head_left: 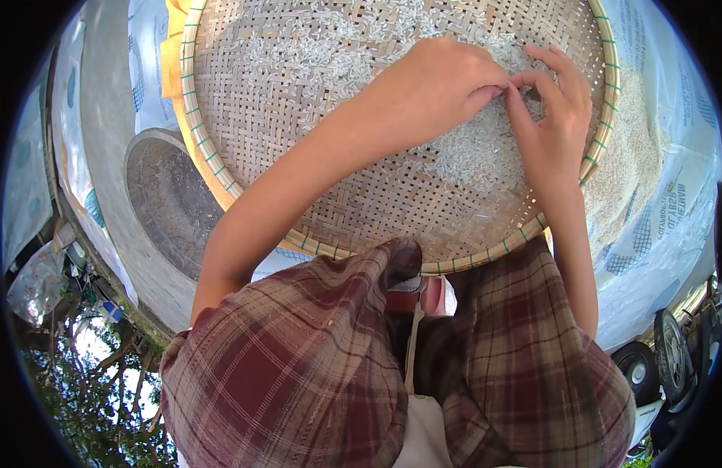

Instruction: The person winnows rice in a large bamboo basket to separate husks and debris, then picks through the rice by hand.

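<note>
A round woven bamboo winnowing tray (252,140) with a green-stitched rim rests in front of my lap. White rice grains (478,160) lie scattered over its far half and heaped beneath my hands. My left hand (458,74) reaches across the tray with thumb and forefinger pinched. At its fingertips, the thumb and forefinger of my right hand (556,113) come together too, while its other fingers stay curved and apart. Whatever sits between the fingertips is too small to make out.
A grey round basin (170,199) stands left of the tray. Yellow cloth (172,62) shows under the tray's left rim. More grain (630,164) is spread on printed plastic sacking (665,226) at the right. Wheels (673,355) appear at lower right.
</note>
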A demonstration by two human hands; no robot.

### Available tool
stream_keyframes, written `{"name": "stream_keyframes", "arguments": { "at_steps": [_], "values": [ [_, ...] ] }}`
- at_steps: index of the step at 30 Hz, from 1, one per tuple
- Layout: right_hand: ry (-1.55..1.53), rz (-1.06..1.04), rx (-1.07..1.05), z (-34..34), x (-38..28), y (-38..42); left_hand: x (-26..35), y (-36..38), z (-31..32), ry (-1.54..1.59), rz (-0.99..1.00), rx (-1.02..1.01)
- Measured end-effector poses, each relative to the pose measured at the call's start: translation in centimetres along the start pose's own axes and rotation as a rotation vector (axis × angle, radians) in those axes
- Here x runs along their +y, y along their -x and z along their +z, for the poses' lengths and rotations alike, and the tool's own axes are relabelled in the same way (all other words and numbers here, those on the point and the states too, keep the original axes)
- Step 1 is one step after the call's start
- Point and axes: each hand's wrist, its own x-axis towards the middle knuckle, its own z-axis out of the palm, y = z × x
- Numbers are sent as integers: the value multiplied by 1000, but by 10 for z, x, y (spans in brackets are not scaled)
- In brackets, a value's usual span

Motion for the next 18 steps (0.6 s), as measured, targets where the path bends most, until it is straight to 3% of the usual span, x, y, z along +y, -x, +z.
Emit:
{"name": "stream_keyframes", "arguments": {
  "at_steps": [7,14,16,18],
  "values": [
    [-12,22,7,-3,1,1,3,-1,-1,-268,185,-142],
    [-3,32,39,-3,2,2,5,-2,-4,-360,238,-187],
    [5,28,32,-3,3,4,-2,2,-1,-99,172,-52],
    [15,27,28,-3,3,4,-1,4,-7,3,80,-42]
  ]
}}
